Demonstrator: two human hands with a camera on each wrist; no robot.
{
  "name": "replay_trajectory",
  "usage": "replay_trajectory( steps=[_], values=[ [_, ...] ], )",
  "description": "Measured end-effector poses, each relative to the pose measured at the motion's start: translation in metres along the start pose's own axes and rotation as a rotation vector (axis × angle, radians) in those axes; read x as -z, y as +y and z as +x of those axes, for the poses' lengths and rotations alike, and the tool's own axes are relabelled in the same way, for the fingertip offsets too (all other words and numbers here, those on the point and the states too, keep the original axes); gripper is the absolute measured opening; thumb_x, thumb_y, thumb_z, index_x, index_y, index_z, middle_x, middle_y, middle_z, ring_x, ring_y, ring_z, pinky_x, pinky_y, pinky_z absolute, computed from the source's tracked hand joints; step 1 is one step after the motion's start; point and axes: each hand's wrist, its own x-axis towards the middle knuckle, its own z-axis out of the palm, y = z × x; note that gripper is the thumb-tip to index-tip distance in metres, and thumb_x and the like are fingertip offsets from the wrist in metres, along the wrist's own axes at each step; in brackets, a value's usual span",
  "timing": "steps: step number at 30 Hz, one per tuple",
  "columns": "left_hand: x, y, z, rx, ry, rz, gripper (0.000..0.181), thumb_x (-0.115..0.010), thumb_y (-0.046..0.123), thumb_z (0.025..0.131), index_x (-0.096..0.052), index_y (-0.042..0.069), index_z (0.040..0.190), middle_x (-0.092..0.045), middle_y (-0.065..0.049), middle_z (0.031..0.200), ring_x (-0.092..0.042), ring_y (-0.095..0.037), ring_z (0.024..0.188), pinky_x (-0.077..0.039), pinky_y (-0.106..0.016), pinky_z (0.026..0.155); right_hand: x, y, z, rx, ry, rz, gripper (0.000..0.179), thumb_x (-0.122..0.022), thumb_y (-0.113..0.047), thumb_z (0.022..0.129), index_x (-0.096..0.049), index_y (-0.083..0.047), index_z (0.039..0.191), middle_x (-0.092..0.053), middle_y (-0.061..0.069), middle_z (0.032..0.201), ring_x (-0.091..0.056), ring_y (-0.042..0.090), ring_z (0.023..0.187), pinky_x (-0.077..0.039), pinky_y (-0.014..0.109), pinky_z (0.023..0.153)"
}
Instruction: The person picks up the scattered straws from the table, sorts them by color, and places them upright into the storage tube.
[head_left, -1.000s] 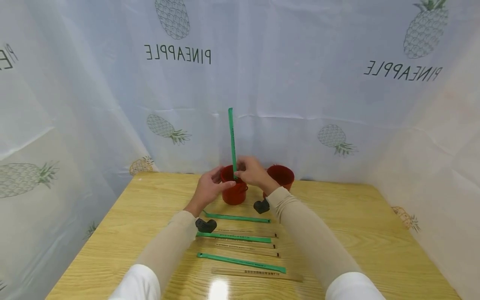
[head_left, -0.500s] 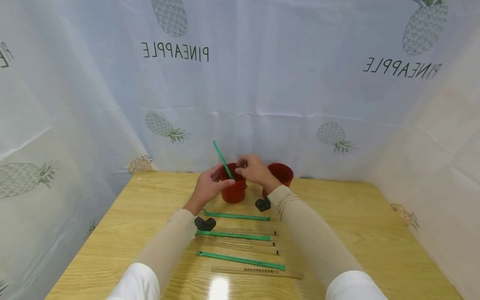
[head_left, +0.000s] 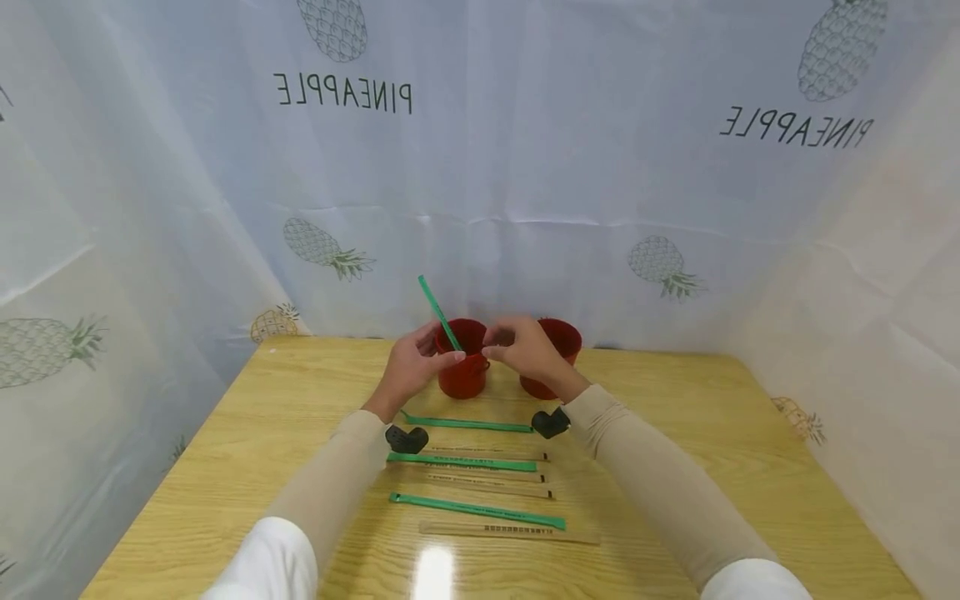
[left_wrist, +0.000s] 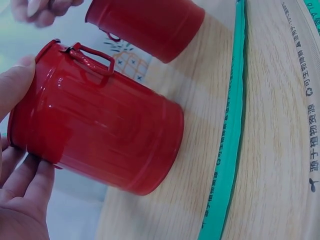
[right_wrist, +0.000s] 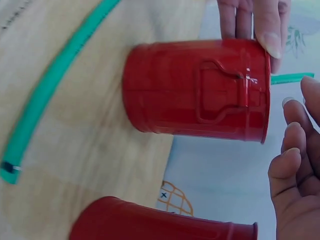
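My left hand (head_left: 408, 367) holds the left red metal bucket (head_left: 461, 383) at its rim, the thumb on the near side and the fingers around the far left; the left wrist view shows this grip on the bucket (left_wrist: 107, 125). A green-wrapped straw (head_left: 437, 307) stands in that bucket, leaning left, its lower end hidden inside. Just right of the rim is my right hand (head_left: 528, 348), its fingers loosely bent and nothing between them; in the right wrist view the hand (right_wrist: 297, 175) is apart from the bucket. It partly covers a second red bucket (head_left: 564, 340).
On the wooden table (head_left: 675, 467), in front of the buckets, lie several wrapped straws crosswise, some green (head_left: 477, 511), some brown (head_left: 510, 532). A white pineapple-print cloth (head_left: 480, 167) hangs behind and at both sides. Each wrist carries a black camera mount (head_left: 551, 422).
The right hand has let go of the green straw, which dropped lower into the left bucket and tipped left. That hand has then drawn slightly right, away from the rim.
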Motion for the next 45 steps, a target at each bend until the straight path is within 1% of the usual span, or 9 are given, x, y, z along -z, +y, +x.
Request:
replay_trajectory(
  steps=[3, 9, 17, 24, 27, 30, 34, 40, 45],
  values=[
    [0.000, 0.001, -0.001, 0.011, 0.001, -0.008, 0.076, -0.076, 0.025, 0.097, -0.039, 0.008, 0.161, -0.049, -0.011, 0.162, -0.048, -0.033, 0.150, -0.047, -0.047, 0.116, 0.000, 0.002, -0.012, 0.006, -0.014, 0.025, 0.007, -0.073, -0.014, 0.097, -0.075, -0.010, 0.102, -0.074, 0.006, 0.103, -0.066, 0.022, 0.095, -0.060, 0.036, 0.088],
    [-0.001, 0.002, 0.000, 0.022, 0.005, -0.012, 0.078, -0.077, 0.026, 0.096, -0.038, 0.009, 0.162, -0.046, -0.011, 0.164, -0.046, -0.033, 0.151, -0.045, -0.046, 0.117, 0.000, 0.010, -0.036, 0.017, -0.019, 0.109, 0.008, -0.073, -0.008, 0.095, -0.076, -0.007, 0.103, -0.074, 0.008, 0.100, -0.066, 0.017, 0.089, -0.058, 0.029, 0.081],
    [0.000, 0.001, -0.001, 0.027, 0.004, -0.018, 0.079, -0.078, 0.029, 0.095, -0.040, 0.010, 0.161, -0.047, -0.010, 0.163, -0.046, -0.034, 0.151, -0.048, -0.045, 0.115, -0.002, 0.024, -0.064, -0.029, -0.019, 0.240, 0.010, -0.074, -0.007, 0.094, -0.076, -0.003, 0.104, -0.075, 0.015, 0.102, -0.068, 0.015, 0.089, -0.059, 0.026, 0.082],
    [0.001, 0.001, -0.001, 0.035, -0.002, -0.016, 0.079, -0.078, 0.031, 0.095, -0.039, 0.012, 0.162, -0.045, -0.010, 0.164, -0.045, -0.035, 0.152, -0.048, -0.048, 0.114, -0.012, 0.050, -0.077, -0.120, 0.010, 0.274, 0.019, -0.077, -0.008, 0.093, -0.075, 0.004, 0.108, -0.076, 0.011, 0.099, -0.068, 0.013, 0.087, -0.059, 0.024, 0.079],
    [0.000, 0.002, -0.001, 0.038, -0.002, -0.012, 0.079, -0.079, 0.032, 0.094, -0.041, 0.014, 0.161, -0.046, -0.009, 0.164, -0.046, -0.034, 0.151, -0.048, -0.048, 0.114, -0.019, 0.063, -0.082, -0.151, 0.011, 0.285, 0.022, -0.077, -0.008, 0.092, -0.074, 0.006, 0.109, -0.077, 0.015, 0.100, -0.067, 0.012, 0.087, -0.058, 0.024, 0.076],
    [-0.003, 0.002, 0.000, 0.035, -0.007, -0.009, 0.078, -0.079, 0.032, 0.095, -0.041, 0.014, 0.161, -0.046, -0.009, 0.164, -0.046, -0.034, 0.151, -0.048, -0.048, 0.114, -0.023, 0.073, -0.086, -0.187, 0.016, 0.302, 0.020, -0.077, -0.006, 0.092, -0.073, 0.007, 0.107, -0.076, 0.019, 0.100, -0.066, 0.014, 0.082, -0.055, 0.026, 0.068],
    [-0.004, 0.001, 0.001, 0.037, -0.007, -0.012, 0.079, -0.078, 0.032, 0.095, -0.040, 0.014, 0.161, -0.046, -0.009, 0.164, -0.046, -0.035, 0.152, -0.048, -0.047, 0.114, -0.028, 0.083, -0.086, -0.234, 0.034, 0.291, 0.016, -0.077, -0.004, 0.091, -0.075, 0.004, 0.105, -0.076, 0.020, 0.097, -0.063, 0.014, 0.078, -0.051, 0.026, 0.064],
    [-0.003, 0.001, 0.002, 0.043, -0.013, -0.011, 0.079, -0.079, 0.033, 0.094, -0.041, 0.015, 0.161, -0.047, -0.008, 0.164, -0.047, -0.033, 0.151, -0.049, -0.047, 0.113, -0.031, 0.085, -0.083, -0.226, 0.036, 0.218, 0.012, -0.078, -0.003, 0.089, -0.077, 0.001, 0.101, -0.077, 0.013, 0.093, -0.067, 0.013, 0.082, -0.057, 0.025, 0.076],
    [-0.003, 0.001, 0.003, 0.039, -0.014, -0.022, 0.078, -0.079, 0.031, 0.094, -0.042, 0.016, 0.161, -0.047, -0.007, 0.164, -0.046, -0.033, 0.151, -0.049, -0.048, 0.113, -0.034, 0.082, -0.081, -0.228, 0.007, 0.148, 0.010, -0.080, -0.003, 0.087, -0.078, -0.002, 0.097, -0.076, 0.008, 0.089, -0.066, 0.012, 0.080, -0.056, 0.027, 0.080]
  ],
)
